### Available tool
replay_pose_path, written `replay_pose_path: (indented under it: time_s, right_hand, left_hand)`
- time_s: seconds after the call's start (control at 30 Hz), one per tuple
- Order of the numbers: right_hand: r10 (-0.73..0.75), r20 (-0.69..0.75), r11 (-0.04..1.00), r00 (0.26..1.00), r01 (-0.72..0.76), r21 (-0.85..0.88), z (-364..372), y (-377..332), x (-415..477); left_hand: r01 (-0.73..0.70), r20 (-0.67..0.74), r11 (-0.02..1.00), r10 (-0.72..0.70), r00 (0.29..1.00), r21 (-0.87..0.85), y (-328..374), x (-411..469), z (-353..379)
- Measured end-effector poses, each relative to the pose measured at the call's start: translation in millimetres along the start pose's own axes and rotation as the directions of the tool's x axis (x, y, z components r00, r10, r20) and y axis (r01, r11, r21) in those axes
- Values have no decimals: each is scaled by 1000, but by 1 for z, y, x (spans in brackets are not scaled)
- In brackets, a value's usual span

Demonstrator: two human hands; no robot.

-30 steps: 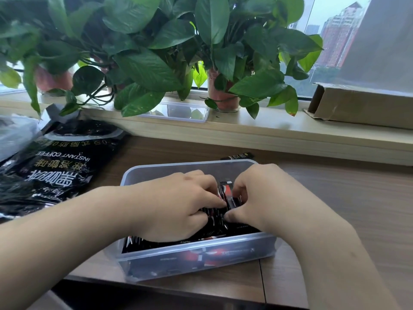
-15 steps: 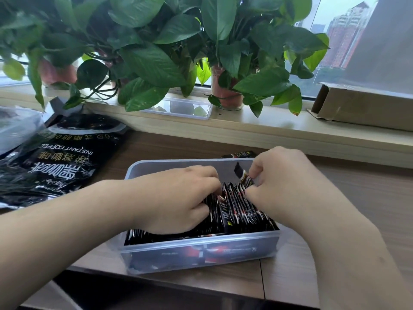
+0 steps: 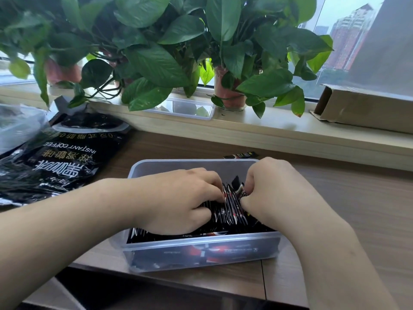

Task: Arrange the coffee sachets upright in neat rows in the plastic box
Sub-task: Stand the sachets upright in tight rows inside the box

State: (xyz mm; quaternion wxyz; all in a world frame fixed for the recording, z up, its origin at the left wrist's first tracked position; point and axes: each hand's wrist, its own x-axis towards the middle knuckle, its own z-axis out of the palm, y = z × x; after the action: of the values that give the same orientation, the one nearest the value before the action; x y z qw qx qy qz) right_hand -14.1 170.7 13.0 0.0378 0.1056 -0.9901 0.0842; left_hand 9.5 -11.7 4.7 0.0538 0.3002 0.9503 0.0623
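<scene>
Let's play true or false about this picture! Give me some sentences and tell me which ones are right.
1. The left hand and right hand both grip sachets in the box. True.
2. The sachets are white. False: they are black with red.
3. A loose sachet lies on the table behind the box. True.
4. The coffee bag lies right of the box. False: it lies to the left.
5. The box has its lid on. False: it is open on top.
6. Plants stand on the sill. True.
</scene>
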Motion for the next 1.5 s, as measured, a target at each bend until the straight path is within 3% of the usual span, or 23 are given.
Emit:
replay_pose_path:
  time_s: [0.23, 0.4, 0.53, 0.6, 0.7, 0.77, 1.0, 1.07, 1.17, 1.5]
  right_hand:
    - [-29, 66, 996, 997, 23, 83, 12, 4, 10]
    - [-50, 119, 989, 992, 33, 144, 7, 3, 10]
    - [-163, 37, 983, 986, 159, 88, -7, -2, -2]
    - [-279, 13, 944, 960, 272, 189, -20, -4, -11]
    - [-424, 187, 862, 886, 332, 384, -35, -16, -27]
    - [-478, 297, 854, 826, 358, 378, -31, -24, -33]
    - [-469, 488, 881, 736, 356, 310, -34, -23, -37]
    - [-478, 470, 878, 742, 398, 264, -28, -24, -39]
    - [-483, 394, 875, 782, 447, 187, -12, -29, -37]
    - [-525, 296, 849, 798, 515, 119, 22, -31, -29]
  left_hand:
    - [-11, -30, 1000, 10, 999, -16, 2, 2, 0]
    - [-19, -252, 994, -9, 968, -107, -10, -12, -16]
    - [29, -191, 989, -56, 980, -145, -16, -41, -32]
    - [40, -199, 984, -75, 977, -174, -14, -61, -31]
    - [11, -274, 978, -70, 959, -210, -6, -84, -21]
    - [-13, -276, 986, -33, 961, -164, -2, -89, -12]
    - [38, -141, 999, -35, 989, 18, 10, -82, 5]
    - [39, -128, 996, -29, 991, 78, 10, -81, 7]
    - [4, -218, 985, 33, 975, 170, 8, -79, 13]
    - [-15, -233, 977, 66, 970, 213, 2, -76, 19]
